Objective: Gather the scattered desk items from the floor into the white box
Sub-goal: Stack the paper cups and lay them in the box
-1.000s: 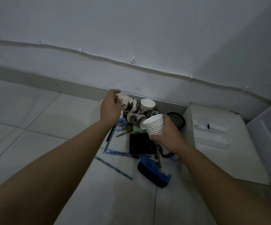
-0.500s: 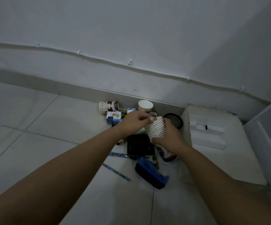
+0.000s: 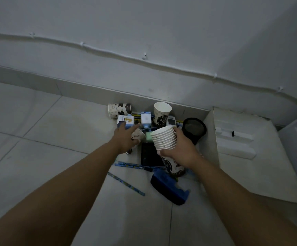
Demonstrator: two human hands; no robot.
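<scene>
Right hand [image 3: 181, 153] grips stack of paper cups [image 3: 164, 138], fingers curled round its lower part, held above floor [image 3: 55, 125]. Left hand [image 3: 126, 139] reaches forward, fingers extended, holding nothing, above a tipped paper cup [image 3: 138, 134]. Small blue-white carton [image 3: 125, 120] just beyond left fingertips. White box [image 3: 247, 157] lies right of right hand.

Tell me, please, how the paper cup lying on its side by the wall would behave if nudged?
The fallen paper cup lies on its side on smooth floor tile, so it would probably roll, curving because it tapers. It looks empty and thin-walled, so likely very light and easily crushed if gripped hard.
</scene>
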